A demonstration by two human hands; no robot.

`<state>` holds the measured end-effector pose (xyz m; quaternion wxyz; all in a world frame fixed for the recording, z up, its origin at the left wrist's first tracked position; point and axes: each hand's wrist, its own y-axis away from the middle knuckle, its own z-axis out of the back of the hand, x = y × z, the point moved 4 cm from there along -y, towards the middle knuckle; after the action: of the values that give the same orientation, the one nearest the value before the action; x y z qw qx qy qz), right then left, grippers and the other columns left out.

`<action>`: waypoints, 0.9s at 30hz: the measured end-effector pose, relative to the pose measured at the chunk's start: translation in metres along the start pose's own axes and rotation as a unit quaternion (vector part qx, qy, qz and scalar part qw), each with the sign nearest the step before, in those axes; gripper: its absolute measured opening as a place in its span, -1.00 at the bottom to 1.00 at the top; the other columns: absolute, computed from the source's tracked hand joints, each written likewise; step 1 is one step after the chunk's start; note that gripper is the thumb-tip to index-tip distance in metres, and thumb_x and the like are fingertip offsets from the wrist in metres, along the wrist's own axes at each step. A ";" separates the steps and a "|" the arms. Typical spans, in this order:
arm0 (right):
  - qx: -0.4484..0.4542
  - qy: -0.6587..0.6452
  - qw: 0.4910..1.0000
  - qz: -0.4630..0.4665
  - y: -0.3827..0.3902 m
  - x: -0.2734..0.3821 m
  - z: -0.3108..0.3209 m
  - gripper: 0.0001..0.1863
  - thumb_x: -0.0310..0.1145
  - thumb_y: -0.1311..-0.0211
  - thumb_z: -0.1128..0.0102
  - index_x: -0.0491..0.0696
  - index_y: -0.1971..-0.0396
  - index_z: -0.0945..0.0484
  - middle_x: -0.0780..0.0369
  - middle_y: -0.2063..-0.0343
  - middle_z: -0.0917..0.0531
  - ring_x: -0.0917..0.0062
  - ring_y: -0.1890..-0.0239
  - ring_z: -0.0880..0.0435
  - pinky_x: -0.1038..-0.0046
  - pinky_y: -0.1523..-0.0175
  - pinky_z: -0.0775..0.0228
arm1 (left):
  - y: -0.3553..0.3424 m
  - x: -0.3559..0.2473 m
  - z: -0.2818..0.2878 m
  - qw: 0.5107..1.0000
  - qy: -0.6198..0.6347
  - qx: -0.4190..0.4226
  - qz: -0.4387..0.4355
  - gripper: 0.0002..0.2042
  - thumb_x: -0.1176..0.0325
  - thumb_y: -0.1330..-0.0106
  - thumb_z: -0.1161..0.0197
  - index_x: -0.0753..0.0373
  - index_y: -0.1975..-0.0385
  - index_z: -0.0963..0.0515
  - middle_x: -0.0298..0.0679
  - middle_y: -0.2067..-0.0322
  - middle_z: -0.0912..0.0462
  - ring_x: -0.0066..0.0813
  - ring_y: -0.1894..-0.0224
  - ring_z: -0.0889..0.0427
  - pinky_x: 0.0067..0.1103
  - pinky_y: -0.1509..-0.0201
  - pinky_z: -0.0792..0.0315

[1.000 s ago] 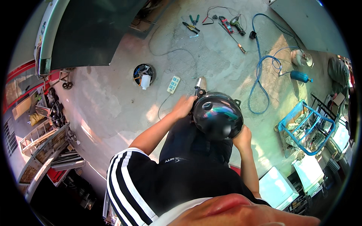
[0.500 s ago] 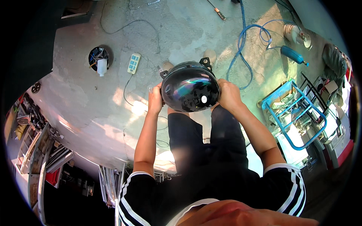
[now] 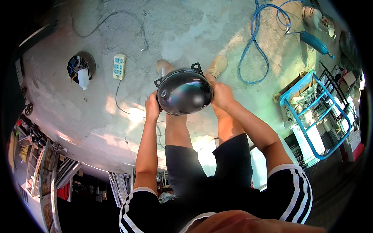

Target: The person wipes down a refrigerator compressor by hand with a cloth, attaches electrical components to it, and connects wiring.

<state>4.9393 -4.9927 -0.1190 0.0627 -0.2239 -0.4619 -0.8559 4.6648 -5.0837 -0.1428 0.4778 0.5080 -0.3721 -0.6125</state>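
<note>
Both hands grasp the compressor (image 3: 184,93), a glossy black, rounded shell held up in front of the person, over the floor (image 3: 182,37) and above the shins. The left hand (image 3: 152,107) clasps its left side, and the right hand (image 3: 223,95) grips its right side; the fingertips seem to curl underneath, though the shell hides most of them. Two black lugs (image 3: 197,66) show along its far edge, one at the left corner and one toward the right. The shell's top carries bright reflections.

Beyond it, the person's shoes (image 3: 216,66) stand apart on the floor, one partly covered by the compressor. To the left lies a pale power strip (image 3: 119,66) with blue sockets, a thin cord (image 3: 117,99) running from its near end. Further left stands a round bucket (image 3: 91,62) of small items, a white bottle (image 3: 83,79) leaning out of it. On the right, a blue hose (image 3: 252,82) lies looped on the floor, near a blue tank (image 3: 314,42). Closer in stands a blue-framed cart (image 3: 318,156) loaded with mixed stuff.
</note>
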 end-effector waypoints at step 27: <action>-0.191 -0.002 0.978 -0.088 -0.188 -0.242 -0.021 -0.78 -0.42 0.13 -0.24 -0.04 0.37 -0.57 0.04 0.36 -0.66 0.08 0.20 -0.62 0.14 0.16 -0.47 | -0.287 -0.078 -0.198 0.978 -0.110 0.031 -0.173 -0.55 0.06 -0.38 0.09 0.27 0.09 -0.62 -0.12 0.63 -0.57 -0.42 0.60 -0.55 -0.47 0.46 -0.42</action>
<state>5.0891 -4.9271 -0.3790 -0.0576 -0.1925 -0.3080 -0.9299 4.8009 -4.9260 -0.4335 0.3047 0.5092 -0.3475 -0.7260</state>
